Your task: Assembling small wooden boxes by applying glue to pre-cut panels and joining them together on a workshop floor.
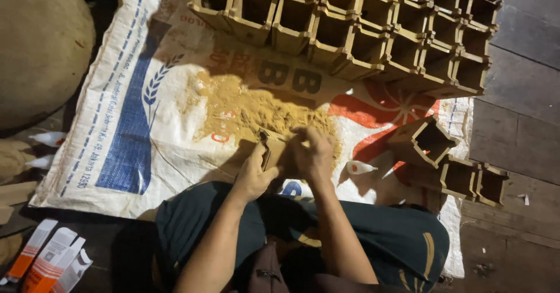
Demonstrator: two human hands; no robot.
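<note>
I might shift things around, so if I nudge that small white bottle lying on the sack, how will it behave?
The white bottle lies on its side with a tapered tip, so it would probably roll in a curve. It looks small, likely light plastic, easily pushed across the woven sack.

The floor (519, 124) is made of dark wood boards, and it shows off to the right of the fingers. A big white woven sack (116, 124) with blue and orange print lies flat on the floor, under and around the fingers. A bright light shines on the sack just above the fingers. The corners of the picture are dark. Far to the left of the fingers sits a big round tan bag (41, 42). Down at the bottom left, well away from the fingers, lie small white and orange boxes (49, 258).
</note>
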